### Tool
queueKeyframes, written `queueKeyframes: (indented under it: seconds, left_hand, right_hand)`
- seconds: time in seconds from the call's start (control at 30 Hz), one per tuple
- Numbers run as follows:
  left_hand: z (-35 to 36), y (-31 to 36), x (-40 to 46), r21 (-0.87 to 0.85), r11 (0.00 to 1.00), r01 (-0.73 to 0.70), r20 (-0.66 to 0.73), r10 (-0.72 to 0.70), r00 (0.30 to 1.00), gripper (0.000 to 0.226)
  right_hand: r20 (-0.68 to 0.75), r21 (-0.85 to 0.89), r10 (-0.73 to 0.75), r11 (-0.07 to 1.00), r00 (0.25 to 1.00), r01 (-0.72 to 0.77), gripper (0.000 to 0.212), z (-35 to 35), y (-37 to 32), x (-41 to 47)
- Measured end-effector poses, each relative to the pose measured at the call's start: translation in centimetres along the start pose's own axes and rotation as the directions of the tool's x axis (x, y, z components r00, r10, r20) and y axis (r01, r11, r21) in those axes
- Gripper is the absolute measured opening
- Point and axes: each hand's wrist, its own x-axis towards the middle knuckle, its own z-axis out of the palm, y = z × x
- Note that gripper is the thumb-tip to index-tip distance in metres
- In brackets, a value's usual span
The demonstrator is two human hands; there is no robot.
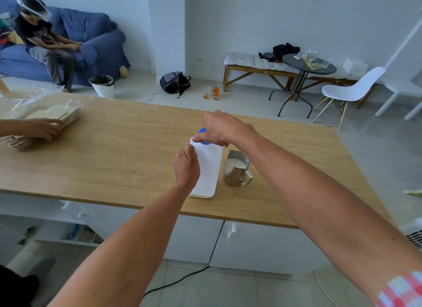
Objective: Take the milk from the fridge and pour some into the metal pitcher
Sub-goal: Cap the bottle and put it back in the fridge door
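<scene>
At frame centre, on the wooden table (114, 151), left hand (186, 167) wrapped around the left side of the upright white milk bottle (209, 169), clamped on it. Above, right hand (222, 129) over the bottle's top, fingers pinched on the blue cap (202, 130). Just right of the bottle, apart from both hands, metal pitcher (236, 168) with milk inside.

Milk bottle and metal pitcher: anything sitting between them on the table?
Nothing. In the head view, the white milk bottle stands just left of the metal pitcher, with only a narrow strip of bare wooden table between them.
</scene>
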Motion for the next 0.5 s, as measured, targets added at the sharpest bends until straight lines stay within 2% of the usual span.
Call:
queueKeyframes:
  seconds: [0.1, 0.17, 0.27, 0.5]
  left_hand:
    - [0.0, 0.0, -0.1, 0.007, 1.000, 0.002, -0.003, -0.002, 1.000, 0.040]
    - [0.1, 0.0, -0.1, 0.005, 1.000, 0.003, -0.007, -0.003, 1.000, 0.039]
    - [0.2, 0.0, 0.0, -0.008, 1.000, 0.015, -0.026, -0.015, 1.000, 0.037]
    - [1.0, -0.3, 0.0, -0.027, 0.998, 0.059, -0.129, -0.062, 0.990, 0.043]
  right_hand:
    - [0.101, 0.014, -0.091, 0.996, 0.991, 0.090, 0.038, -0.5, 0.6, -0.4]
    - [0.105, 0.022, -0.144, 0.990, 0.984, 0.142, 0.032, -0.6, 0.8, -0.7]
    - [0.072, 0.023, -0.111, 0.994, 0.991, 0.110, 0.023, 0.1, 0.4, -1.1]
    - [-0.102, -0.045, -0.032, 0.999, 0.994, 0.028, 0.034, 2.1, -1.1, -1.7]
